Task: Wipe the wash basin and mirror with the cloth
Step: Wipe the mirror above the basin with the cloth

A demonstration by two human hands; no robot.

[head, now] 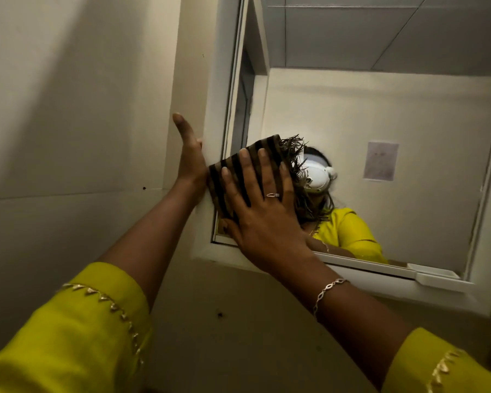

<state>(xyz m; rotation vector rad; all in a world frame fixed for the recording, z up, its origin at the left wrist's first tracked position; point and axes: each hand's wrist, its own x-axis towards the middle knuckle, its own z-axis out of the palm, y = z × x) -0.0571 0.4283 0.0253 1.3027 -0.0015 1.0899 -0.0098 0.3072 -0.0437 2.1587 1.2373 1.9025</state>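
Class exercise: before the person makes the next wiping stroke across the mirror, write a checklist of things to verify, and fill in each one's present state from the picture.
1. Cloth lies flat against the mirror glass: ok, at the lower left corner.
2. Right hand presses the cloth with spread fingers: ok.
3. Left hand steadies against the mirror frame: ok, open palm at the frame's left edge.
4. Rest of the glass free of obstacles for a stroke: ok, nothing on it.
5. Cloth damp or clean enough: cannot tell.
6. Wash basin already wiped: cannot tell, not in view.
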